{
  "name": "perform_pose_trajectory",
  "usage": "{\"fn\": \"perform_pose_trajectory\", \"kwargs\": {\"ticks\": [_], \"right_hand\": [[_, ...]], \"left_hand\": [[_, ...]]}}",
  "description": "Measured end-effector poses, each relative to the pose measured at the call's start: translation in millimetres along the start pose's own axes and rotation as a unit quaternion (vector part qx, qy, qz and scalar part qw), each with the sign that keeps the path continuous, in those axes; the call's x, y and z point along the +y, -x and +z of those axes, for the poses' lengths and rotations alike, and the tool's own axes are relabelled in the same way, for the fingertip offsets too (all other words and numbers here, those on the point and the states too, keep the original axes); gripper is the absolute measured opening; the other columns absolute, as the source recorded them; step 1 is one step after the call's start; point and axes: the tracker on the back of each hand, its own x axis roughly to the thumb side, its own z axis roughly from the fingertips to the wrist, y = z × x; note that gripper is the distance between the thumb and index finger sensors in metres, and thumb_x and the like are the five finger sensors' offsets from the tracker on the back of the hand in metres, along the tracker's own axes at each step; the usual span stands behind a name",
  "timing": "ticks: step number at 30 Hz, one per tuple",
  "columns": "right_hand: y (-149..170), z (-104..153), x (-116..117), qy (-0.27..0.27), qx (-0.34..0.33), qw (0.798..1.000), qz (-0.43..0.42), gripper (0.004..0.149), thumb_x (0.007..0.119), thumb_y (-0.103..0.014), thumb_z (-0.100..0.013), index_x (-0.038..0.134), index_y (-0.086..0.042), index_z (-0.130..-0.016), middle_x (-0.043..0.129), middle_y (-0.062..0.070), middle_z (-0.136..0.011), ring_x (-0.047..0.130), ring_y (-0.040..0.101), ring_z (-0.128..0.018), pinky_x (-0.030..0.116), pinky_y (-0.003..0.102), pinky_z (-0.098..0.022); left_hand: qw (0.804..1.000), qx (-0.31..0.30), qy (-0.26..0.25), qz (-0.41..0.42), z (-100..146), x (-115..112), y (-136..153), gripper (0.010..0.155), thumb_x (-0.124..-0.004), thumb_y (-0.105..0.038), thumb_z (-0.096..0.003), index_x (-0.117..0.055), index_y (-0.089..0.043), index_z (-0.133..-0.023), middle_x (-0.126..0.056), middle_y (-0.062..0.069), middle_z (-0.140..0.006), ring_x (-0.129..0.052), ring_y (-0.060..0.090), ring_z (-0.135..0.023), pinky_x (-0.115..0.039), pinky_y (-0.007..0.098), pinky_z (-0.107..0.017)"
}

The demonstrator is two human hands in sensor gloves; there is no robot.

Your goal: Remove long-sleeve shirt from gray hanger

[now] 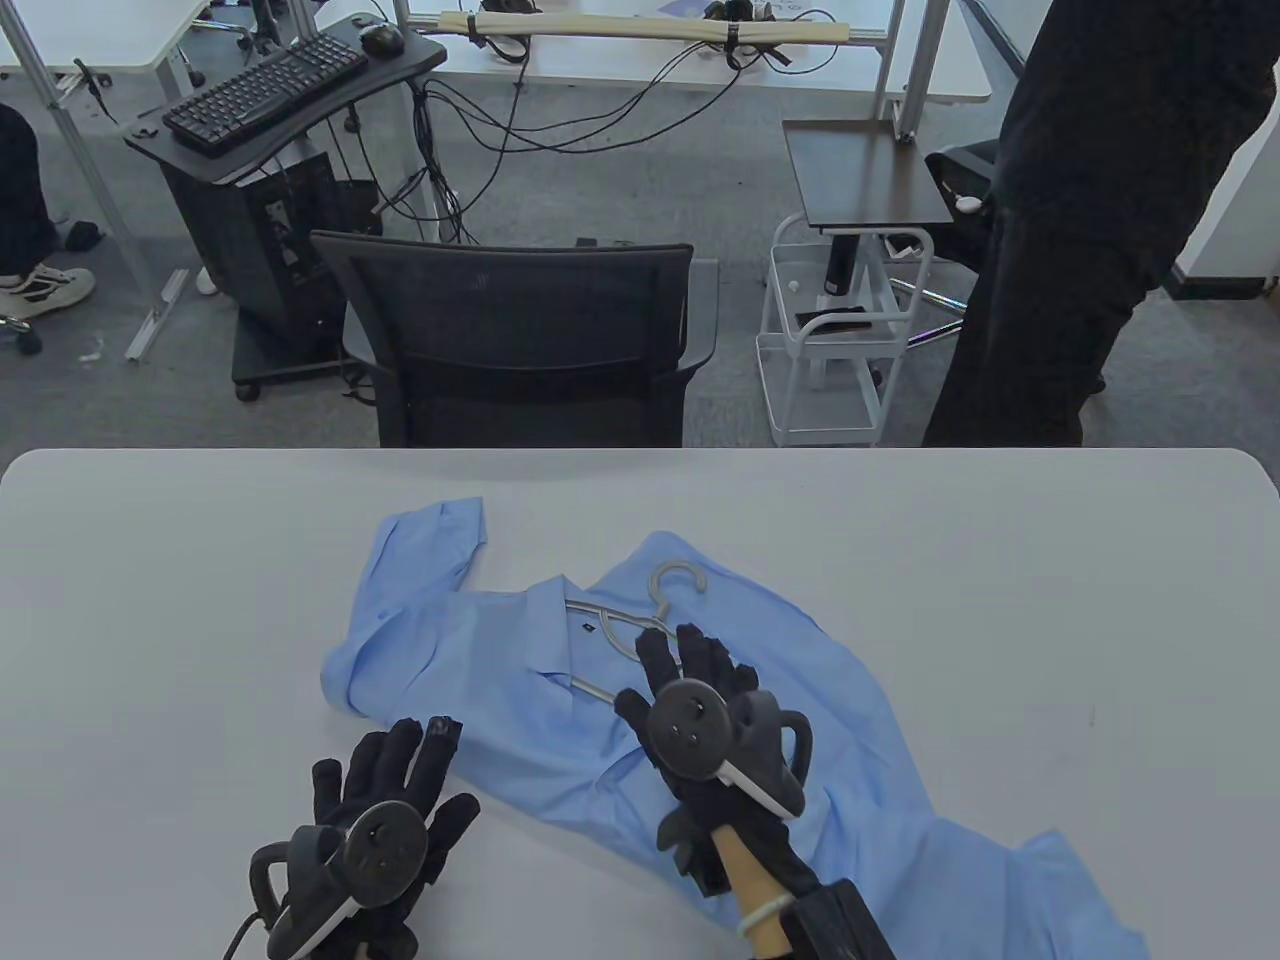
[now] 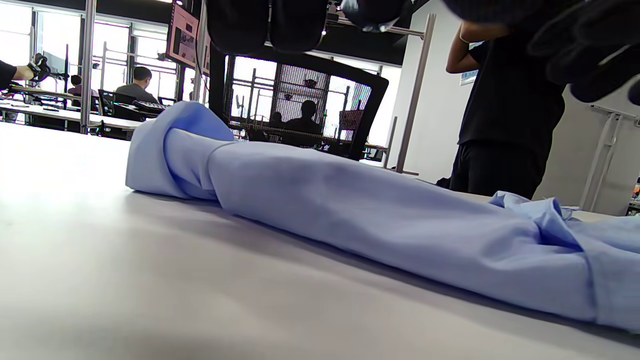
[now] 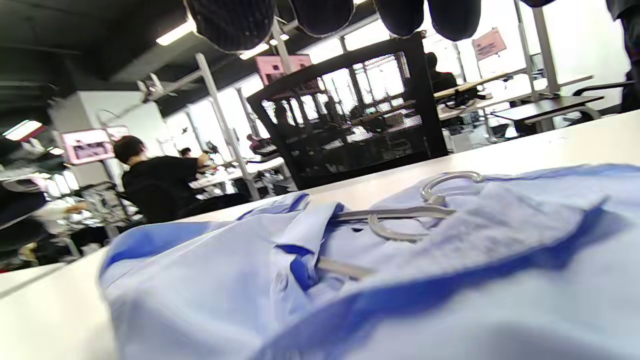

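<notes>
A light blue long-sleeve shirt (image 1: pixel 480 650) lies crumpled on the white table (image 1: pixel 1000 600). The gray hanger (image 1: pixel 678 568) is inside its collar, with the hook and part of the bar showing. My right hand (image 1: pixel 690 670) hovers over the shirt just below the hook, fingers stretched out and holding nothing. In the right wrist view the hanger (image 3: pixel 395 213) lies on the shirt (image 3: pixel 200 280) below my fingertips (image 3: pixel 320 15). My left hand (image 1: pixel 390 790) is spread flat at the shirt's near left edge and grips nothing. The left wrist view shows a rolled sleeve (image 2: pixel 350 210).
A black mesh chair (image 1: pixel 510 340) stands behind the table's far edge. A person in black (image 1: pixel 1080 220) stands at the far right beside a white cart (image 1: pixel 830 350). The shirt's lower part trails off toward the near right corner (image 1: pixel 1050 900).
</notes>
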Motion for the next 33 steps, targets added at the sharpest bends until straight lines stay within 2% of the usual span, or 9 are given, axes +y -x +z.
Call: {"fn": "perform_pose_trajectory", "kwargs": {"ticks": [4, 7, 9, 13, 16, 21, 25, 29, 33], "right_hand": [[-7, -53, 26, -0.07, 0.097, 0.992, 0.03, 0.069, 0.066, -0.046, -0.067, 0.046, -0.007, -0.12, 0.049, 0.041, -0.116, 0.055, 0.062, -0.101, 0.048, 0.076, -0.066], [2, -85, 67, -0.116, 0.143, 0.982, 0.042, 0.072, 0.067, -0.047, -0.066, 0.042, -0.009, -0.121, 0.045, 0.04, -0.117, 0.05, 0.062, -0.104, 0.044, 0.075, -0.069], [8, -96, 88, -0.13, 0.162, 0.976, 0.07, 0.074, 0.068, -0.048, -0.065, 0.037, -0.011, -0.122, 0.04, 0.039, -0.119, 0.044, 0.061, -0.107, 0.038, 0.076, -0.07], [17, -105, 112, -0.151, 0.164, 0.969, 0.105, 0.08, 0.067, -0.052, -0.064, 0.026, -0.014, -0.122, 0.032, 0.036, -0.122, 0.036, 0.058, -0.11, 0.033, 0.074, -0.072], [21, -108, 127, -0.182, 0.17, 0.964, 0.094, 0.08, 0.066, -0.051, -0.065, 0.023, -0.016, -0.122, 0.029, 0.034, -0.123, 0.04, 0.056, -0.11, 0.033, 0.077, -0.071], [24, -110, 133, -0.182, 0.191, 0.958, 0.113, 0.078, 0.064, -0.049, -0.067, 0.021, -0.015, -0.123, 0.028, 0.034, -0.122, 0.038, 0.056, -0.11, 0.03, 0.077, -0.072], [31, -111, 134, -0.191, 0.209, 0.955, 0.093, 0.079, 0.06, -0.052, -0.067, 0.018, -0.014, -0.123, 0.031, 0.035, -0.121, 0.036, 0.057, -0.11, 0.028, 0.077, -0.071], [32, -111, 132, -0.179, 0.213, 0.955, 0.097, 0.074, 0.061, -0.048, -0.067, 0.023, -0.018, -0.122, 0.037, 0.03, -0.119, 0.041, 0.052, -0.11, 0.028, 0.077, -0.073], [28, -111, 131, -0.164, 0.207, 0.957, 0.123, 0.074, 0.065, -0.047, -0.066, 0.027, -0.017, -0.122, 0.044, 0.032, -0.115, 0.05, 0.052, -0.108, 0.035, 0.077, -0.072]], "left_hand": [[1.0, 0.001, -0.01, 0.002, 1, 5, 1, 0.069, -0.058, -0.067, -0.0501, -0.042, -0.043, -0.113, -0.051, 0.001, -0.125, -0.056, 0.034, -0.113, -0.038, 0.059, -0.078], [1.0, 0.007, -0.022, 0.018, 1, 10, 5, 0.069, -0.058, -0.067, -0.0503, -0.042, -0.043, -0.113, -0.051, 0.002, -0.125, -0.057, 0.035, -0.113, -0.038, 0.059, -0.078], [0.999, 0.007, -0.027, 0.021, 2, 12, 5, 0.069, -0.058, -0.067, -0.0504, -0.042, -0.043, -0.113, -0.051, 0.002, -0.125, -0.057, 0.035, -0.113, -0.038, 0.059, -0.078], [0.999, 0.011, -0.031, 0.011, 1, 13, 6, 0.069, -0.058, -0.067, -0.0503, -0.042, -0.043, -0.113, -0.052, 0.001, -0.125, -0.057, 0.034, -0.113, -0.038, 0.059, -0.078], [1.0, 0.017, -0.016, 0.008, -2, 7, 7, 0.069, -0.058, -0.067, -0.0501, -0.042, -0.043, -0.113, -0.052, 0.001, -0.125, -0.057, 0.034, -0.113, -0.038, 0.059, -0.078], [1.0, 0.026, 0.002, -0.004, -5, 1, 9, 0.069, -0.058, -0.067, -0.0501, -0.043, -0.044, -0.113, -0.052, 0.001, -0.125, -0.058, 0.034, -0.113, -0.038, 0.059, -0.078], [1.0, 0.023, 0.002, -0.004, -5, 0, 8, 0.069, -0.058, -0.067, -0.0501, -0.043, -0.044, -0.113, -0.052, 0.001, -0.125, -0.059, 0.034, -0.113, -0.038, 0.059, -0.078], [1.0, 0.023, 0.006, -0.011, -6, -2, 7, 0.068, -0.058, -0.067, -0.0502, -0.043, -0.044, -0.113, -0.053, 0.001, -0.125, -0.059, 0.034, -0.113, -0.038, 0.059, -0.079], [1.0, 0.022, 0.003, 0.005, -5, 2, 6, 0.068, -0.058, -0.066, -0.0503, -0.043, -0.044, -0.113, -0.052, 0.001, -0.125, -0.059, 0.034, -0.112, -0.038, 0.059, -0.078]]}}
